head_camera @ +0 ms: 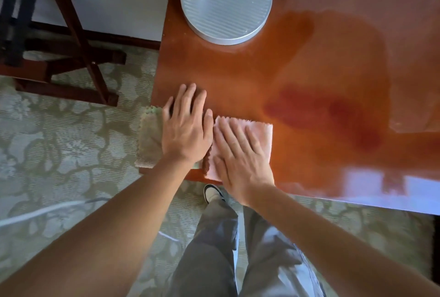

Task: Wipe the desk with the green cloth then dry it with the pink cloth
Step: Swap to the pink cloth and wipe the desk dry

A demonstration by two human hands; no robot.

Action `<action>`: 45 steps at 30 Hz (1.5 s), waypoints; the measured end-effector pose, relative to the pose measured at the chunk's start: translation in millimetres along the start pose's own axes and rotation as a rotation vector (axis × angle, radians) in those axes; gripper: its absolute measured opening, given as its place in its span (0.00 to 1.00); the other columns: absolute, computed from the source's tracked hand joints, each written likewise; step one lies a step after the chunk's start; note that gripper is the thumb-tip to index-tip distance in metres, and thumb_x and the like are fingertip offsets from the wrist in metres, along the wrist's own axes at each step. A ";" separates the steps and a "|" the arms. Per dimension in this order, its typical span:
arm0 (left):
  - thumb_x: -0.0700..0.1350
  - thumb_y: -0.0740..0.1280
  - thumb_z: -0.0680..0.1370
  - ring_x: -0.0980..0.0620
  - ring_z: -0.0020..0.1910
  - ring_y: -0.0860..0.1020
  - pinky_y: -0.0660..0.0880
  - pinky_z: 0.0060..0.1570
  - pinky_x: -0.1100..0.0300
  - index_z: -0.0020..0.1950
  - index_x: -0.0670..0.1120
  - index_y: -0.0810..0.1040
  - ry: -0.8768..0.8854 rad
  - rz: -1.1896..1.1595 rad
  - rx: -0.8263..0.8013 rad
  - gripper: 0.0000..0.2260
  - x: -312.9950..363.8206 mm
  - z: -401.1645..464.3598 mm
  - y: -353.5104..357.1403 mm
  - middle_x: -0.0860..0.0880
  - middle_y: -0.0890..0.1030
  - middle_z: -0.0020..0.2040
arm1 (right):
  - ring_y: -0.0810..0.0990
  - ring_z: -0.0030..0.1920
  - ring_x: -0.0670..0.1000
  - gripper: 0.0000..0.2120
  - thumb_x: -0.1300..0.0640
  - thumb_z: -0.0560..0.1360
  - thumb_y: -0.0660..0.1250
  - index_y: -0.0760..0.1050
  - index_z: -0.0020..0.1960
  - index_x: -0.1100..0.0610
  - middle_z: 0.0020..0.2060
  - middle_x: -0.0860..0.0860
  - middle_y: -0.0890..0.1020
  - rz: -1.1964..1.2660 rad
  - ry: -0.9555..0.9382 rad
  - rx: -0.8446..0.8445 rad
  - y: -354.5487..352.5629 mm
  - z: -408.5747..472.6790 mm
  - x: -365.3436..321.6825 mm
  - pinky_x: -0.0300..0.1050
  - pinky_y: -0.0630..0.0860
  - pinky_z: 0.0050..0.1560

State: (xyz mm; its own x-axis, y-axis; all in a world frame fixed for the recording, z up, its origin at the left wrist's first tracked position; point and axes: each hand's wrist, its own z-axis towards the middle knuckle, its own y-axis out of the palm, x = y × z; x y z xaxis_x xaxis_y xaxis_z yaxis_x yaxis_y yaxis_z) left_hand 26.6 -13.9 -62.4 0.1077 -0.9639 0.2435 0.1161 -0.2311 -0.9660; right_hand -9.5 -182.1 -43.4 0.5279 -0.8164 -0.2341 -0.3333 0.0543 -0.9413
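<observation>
At the near left corner of the glossy reddish-brown wooden desk (309,77), the left hand (187,127) lies flat, fingers straight, on the fuzzy green cloth (148,139) (overhanging the desk's left edge); the right hand (240,153) presses flat on the folded pink cloth (260,132) beside it.

The table (309,63) is glossy, smooth reddish-brown wood that mirrors light. The green cloth (148,139) and pink cloth (259,132) are fuzzy, matt fabric with zigzag edges. The lamp base (228,8) is ribbed, dull silver metal. The carpet (59,149) looks woven and matt.
</observation>
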 end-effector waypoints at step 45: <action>0.48 0.57 0.83 0.42 0.80 0.62 0.58 0.77 0.42 0.75 0.43 0.71 0.294 -0.056 -0.054 0.21 88.8 7.1 27.4 0.42 0.67 0.79 | 0.48 0.83 0.58 0.29 0.44 0.85 0.46 0.53 0.84 0.50 0.83 0.56 0.53 0.061 0.652 0.223 -33.9 -48.7 206.4 0.57 0.44 0.81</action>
State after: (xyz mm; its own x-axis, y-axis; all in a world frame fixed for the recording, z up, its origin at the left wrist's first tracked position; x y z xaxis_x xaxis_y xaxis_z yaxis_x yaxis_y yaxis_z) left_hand 46.3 -105.0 -66.7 -0.1887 -0.9445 0.2690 0.0602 -0.2845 -0.9568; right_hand 72.6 -380.4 -48.0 -0.0870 -0.9834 -0.1594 -0.1419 0.1707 -0.9751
